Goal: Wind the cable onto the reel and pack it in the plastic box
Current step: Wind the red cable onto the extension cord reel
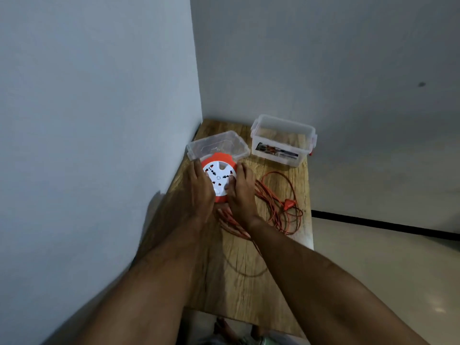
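Item: round orange-and-white plastic cable reel (219, 179), socket face up, lying on a wood-grain table top (249, 282) just in front of a clear plastic lid (219, 143).

Hands: left hand (199, 188) cupped against the reel's left rim, right hand (242, 192) against its right rim, fingers curled onto the white face; both appeared to hold it.

Cable: thin orange cable (276, 207), unwound in loose loops to the right, its orange plug (290, 204) lying among them.

Container: clear plastic box (283, 143) with label, open, at the far right of the table, apart from the reel.

Handling advice: steady the reel with one hand, feed the cable under light tension, free the loops first so none knot.

Surroundings: table set in a corner of pale grey walls (99, 120); pale floor (398, 270) to the right.
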A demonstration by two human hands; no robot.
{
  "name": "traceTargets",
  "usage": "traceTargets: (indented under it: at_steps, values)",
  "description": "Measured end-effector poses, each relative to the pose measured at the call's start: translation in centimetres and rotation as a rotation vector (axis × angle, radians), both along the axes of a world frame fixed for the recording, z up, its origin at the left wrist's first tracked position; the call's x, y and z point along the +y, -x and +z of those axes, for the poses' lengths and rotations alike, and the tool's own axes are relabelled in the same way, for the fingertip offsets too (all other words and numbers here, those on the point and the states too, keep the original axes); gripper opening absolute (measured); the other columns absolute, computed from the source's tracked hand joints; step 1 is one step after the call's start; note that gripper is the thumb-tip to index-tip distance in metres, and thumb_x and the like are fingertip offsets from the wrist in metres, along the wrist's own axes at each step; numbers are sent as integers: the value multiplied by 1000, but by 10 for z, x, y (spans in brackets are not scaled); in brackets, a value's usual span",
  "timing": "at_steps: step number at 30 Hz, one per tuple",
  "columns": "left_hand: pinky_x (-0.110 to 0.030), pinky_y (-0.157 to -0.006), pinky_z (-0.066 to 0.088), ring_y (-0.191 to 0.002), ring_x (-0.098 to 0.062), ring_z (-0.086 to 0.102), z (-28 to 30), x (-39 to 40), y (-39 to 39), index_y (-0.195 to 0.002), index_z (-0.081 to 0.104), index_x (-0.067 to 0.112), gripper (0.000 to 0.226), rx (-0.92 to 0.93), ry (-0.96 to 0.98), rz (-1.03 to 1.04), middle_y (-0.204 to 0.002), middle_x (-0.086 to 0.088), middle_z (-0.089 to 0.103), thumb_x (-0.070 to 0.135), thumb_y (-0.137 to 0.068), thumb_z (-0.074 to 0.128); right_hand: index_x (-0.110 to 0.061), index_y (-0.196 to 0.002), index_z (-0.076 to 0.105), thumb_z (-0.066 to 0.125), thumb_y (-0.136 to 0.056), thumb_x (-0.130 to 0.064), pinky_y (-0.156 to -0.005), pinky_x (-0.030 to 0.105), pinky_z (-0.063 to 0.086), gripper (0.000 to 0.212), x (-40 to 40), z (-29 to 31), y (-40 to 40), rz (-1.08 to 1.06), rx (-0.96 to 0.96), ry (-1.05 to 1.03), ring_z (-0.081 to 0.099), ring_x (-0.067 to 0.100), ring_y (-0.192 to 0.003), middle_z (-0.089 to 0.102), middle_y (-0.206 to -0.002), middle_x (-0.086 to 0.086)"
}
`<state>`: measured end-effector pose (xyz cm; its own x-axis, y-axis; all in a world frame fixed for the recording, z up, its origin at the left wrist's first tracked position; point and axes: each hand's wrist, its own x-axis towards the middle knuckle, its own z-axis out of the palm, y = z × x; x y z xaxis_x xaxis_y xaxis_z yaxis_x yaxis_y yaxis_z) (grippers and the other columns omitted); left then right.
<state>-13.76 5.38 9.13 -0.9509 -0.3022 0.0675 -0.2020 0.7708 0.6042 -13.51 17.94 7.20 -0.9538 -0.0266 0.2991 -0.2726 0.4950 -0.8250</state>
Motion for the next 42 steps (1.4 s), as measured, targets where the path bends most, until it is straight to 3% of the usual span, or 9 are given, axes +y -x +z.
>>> traceTargets:
  at_steps: [2, 5, 7, 9, 12, 14, 24, 34, 42]
  values:
    - [-36, -114, 33, -134, -31, 46, 26, 14, 22, -150, 31, 11, 88, 145, -41, -14, -151, -15, 43, 44, -82, 77, -15, -148, 32, 38, -105, -24, -113, 39, 38, 45, 11, 24, 21, -43, 64, 30, 33, 16, -136, 34, -148, 7]
    - [-55, -98, 53, -122, -42, 57, 61, 36, 48, -140, 43, -1, 61, 412, 105, -26, -137, -26, 54, 30, -92, 62, -14, -150, 31, 36, -107, -25, -116, 40, 35, 45, 28, 59, 50, -107, 159, 56, 31, 17, -139, 34, -150, 7]
    - [-55, -92, 57, -121, -43, 57, 88, 49, 61, -140, 41, -3, 55, 506, 189, -75, -135, -28, 54, 21, -95, 60, -16, -152, 29, 34, -107, -30, -117, 39, 36, 47, 39, 81, 67, -126, 190, 70, 33, 19, -141, 33, -152, 7]
    - [-52, -93, 58, -124, -38, 56, 114, 61, 69, -142, 35, 3, 56, 556, 184, -104, -138, -25, 52, 30, -98, 56, -13, -153, 30, 34, -106, -33, -116, 35, 35, 51, 50, 101, 81, -143, 242, 70, 33, 20, -141, 34, -153, 10]
    - [-49, -97, 56, -128, -35, 52, 138, 77, 83, -144, 32, 7, 67, 644, 200, -133, -142, -22, 49, 56, -100, 19, -10, -152, 32, 34, -106, -35, -115, 40, 39, 52, 67, 127, 100, -185, 347, 73, 35, 22, -141, 37, -153, 13]
    - [-47, -100, 55, -130, -34, 51, 148, 86, 94, -146, 34, 5, 74, 691, 212, -150, -144, -21, 48, 59, -101, 11, -11, -152, 32, 33, -106, -35, -114, 42, 42, 52, 77, 138, 109, -198, 398, 80, 36, 22, -141, 37, -153, 13]
    - [-48, -103, 53, -135, -31, 48, 159, 99, 131, -148, 39, 4, 59, 796, 172, -168, -148, -18, 47, 44, -107, 27, -13, -154, 30, 34, -108, -36, -109, 49, 47, 51, 92, 152, 134, -266, 514, 101, 37, 22, -142, 35, -154, 12]
    - [-50, -101, 53, -133, -33, 51, 104, 88, 154, -145, 40, 2, 46, 968, 192, -221, -144, -21, 50, 23, -105, 46, -14, -154, 29, 35, -107, -36, -105, 51, 50, 52, 80, 98, 145, -352, 569, 115, 40, 24, -142, 34, -155, 10]
    - [-49, -99, 55, -129, -32, 54, 76, 86, 153, -142, 45, -1, 45, 1058, 101, -270, -140, -22, 54, 28, -108, 37, -9, -153, 33, 39, -107, -32, -106, 49, 50, 52, 76, 64, 142, -396, 605, 124, 40, 22, -142, 37, -155, 12]
